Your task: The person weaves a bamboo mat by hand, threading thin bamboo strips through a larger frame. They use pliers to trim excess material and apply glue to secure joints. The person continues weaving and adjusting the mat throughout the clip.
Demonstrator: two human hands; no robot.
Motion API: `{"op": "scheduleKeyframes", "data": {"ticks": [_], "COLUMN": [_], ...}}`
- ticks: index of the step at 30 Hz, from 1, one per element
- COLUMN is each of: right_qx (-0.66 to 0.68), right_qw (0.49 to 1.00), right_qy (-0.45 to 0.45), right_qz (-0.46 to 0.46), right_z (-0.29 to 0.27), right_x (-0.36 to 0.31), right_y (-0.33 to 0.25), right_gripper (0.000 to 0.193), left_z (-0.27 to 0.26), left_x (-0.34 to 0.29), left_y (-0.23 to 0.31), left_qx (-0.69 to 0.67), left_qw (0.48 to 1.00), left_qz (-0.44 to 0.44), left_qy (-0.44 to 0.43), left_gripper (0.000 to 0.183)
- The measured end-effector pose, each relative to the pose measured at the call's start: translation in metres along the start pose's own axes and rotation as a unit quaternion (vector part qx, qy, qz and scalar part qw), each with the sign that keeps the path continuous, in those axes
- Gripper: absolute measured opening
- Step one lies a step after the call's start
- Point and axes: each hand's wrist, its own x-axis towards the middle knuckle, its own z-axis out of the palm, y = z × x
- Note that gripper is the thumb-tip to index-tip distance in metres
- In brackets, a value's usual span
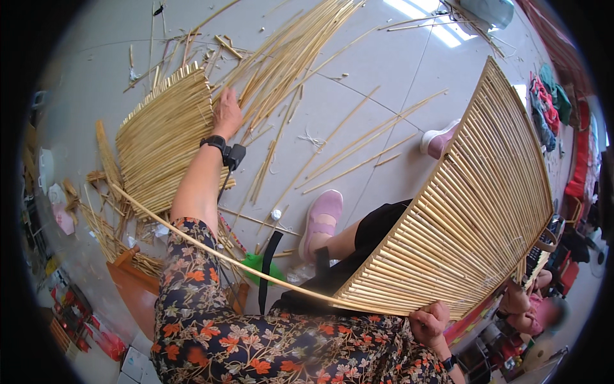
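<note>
A large panel of straw-coloured reeds (457, 211), set side by side within a thin frame, rests across my lap, tilted up to the right. My right hand (430, 320) is closed on its lower edge. From that corner a long thin reed (211, 251) bends out to the left, over my left arm. My left hand (227, 114) reaches down to the floor, fingers stretched out, between a stack of cut reeds (163, 137) and a spread of long loose reeds (288, 48). Some of its fingertips are hard to make out.
Loose reeds and offcuts lie about the tiled floor (377, 70). My pink shoes (323, 214) stand ahead of me. A wooden stool (131, 281) and a green bag (262, 267) are near my left side. Another person (531, 307) sits at the right, beyond the panel.
</note>
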Motion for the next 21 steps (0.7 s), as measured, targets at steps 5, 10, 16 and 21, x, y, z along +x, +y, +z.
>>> {"op": "scheduleKeyframes", "data": {"ticks": [5, 10, 16, 21], "right_qx": [0.011, 0.015, 0.006, 0.006], "right_qw": [1.0, 1.0, 1.0, 1.0], "right_qy": [-0.007, -0.004, -0.003, -0.001], "right_qz": [0.002, 0.005, 0.003, -0.001], "right_z": [-0.003, -0.001, 0.0, 0.0], "right_x": [-0.003, -0.001, -0.003, 0.0], "right_y": [0.004, 0.0, 0.0, 0.0], "right_gripper": [0.029, 0.029, 0.029, 0.029], "left_z": [0.005, 0.004, 0.015, 0.031], "left_x": [0.018, 0.012, -0.047, -0.076], "left_y": [-0.027, -0.003, 0.028, 0.032], "left_qx": [0.07, 0.069, 0.146, 0.123], "left_qw": [0.996, 0.993, 0.989, 0.992], "left_qz": [-0.049, -0.036, 0.03, 0.014], "left_qy": [0.002, -0.092, -0.016, -0.01], "left_gripper": [0.07, 0.055, 0.046, 0.053]}}
